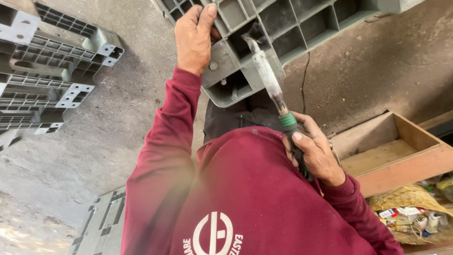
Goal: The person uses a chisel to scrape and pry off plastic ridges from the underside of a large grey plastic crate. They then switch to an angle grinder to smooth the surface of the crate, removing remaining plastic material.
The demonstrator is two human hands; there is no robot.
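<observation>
While the view looked down over a dark red sweatshirt (pixel 255 198), items ran left to right as follows. Stack of grey plastic pallets (pixel 47 71): far left, on the concrete floor (pixel 118 156), well apart from the work. Left hand (pixel 192 38): raised, fingers (pixel 204 19) curled over the edge of a grey plastic pallet (pixel 283 23) and gripping it. This pallet stood tilted at top centre, ribbed underside toward the camera, one corner block pointing down near the person's body. Judged stiff and moderately heavy, not fragile; the open ribs and the corner block offered the firmest holds, the flat faces probably slick. Heating tool (pixel 269 75): long, pale, crusted shaft with a green collar, tip resting inside a rib cell of the pallet beside the corner block. Likely rigid and hot at the tip; best held only by the dark handle. Right hand (pixel 316 153): fingers wrapped tight round that handle, thumb along the collar. Wooden box (pixel 396 156): right, open. Litter of small packets (pixel 410 217): lower right corner.
</observation>
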